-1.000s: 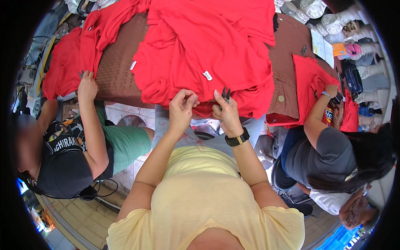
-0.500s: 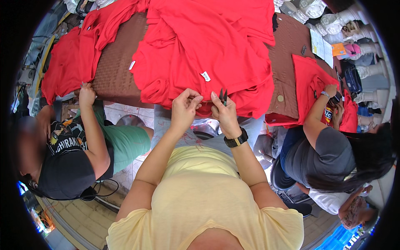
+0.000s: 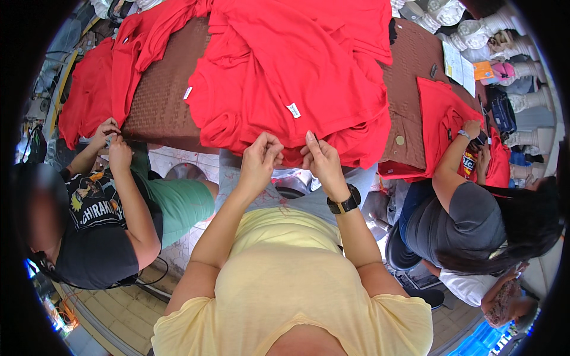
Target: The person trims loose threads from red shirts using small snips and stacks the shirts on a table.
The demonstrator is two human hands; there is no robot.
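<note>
In front of me a heap of red shirts (image 3: 249, 89) with small white neck labels lies on the table. My left hand (image 3: 261, 159) is closed in a pinch at the near edge of the top cloth; what sits between its fingertips is too small to make out. Close on its right, my right hand (image 3: 322, 160), with a black watch on the wrist, is closed around small dark thread snips (image 3: 318, 140). Only a bit of their dark tip shows; the fingers hide the rest. Red cloth fills the gap between both hands.
A brown-covered table (image 3: 169, 89) runs across. Co-workers sit at my left and right, each handling red cloth (image 3: 89, 95). A paper sheet (image 3: 458, 66), a dark pouch (image 3: 502, 113) and a round coin-like disc (image 3: 399, 140) lie to the right. White balusters stand beyond.
My right hand has turned, so the snips' blades, pointing up before, are now mostly hidden. My left hand has shifted slightly left and down. The left co-worker's hands have come together.
</note>
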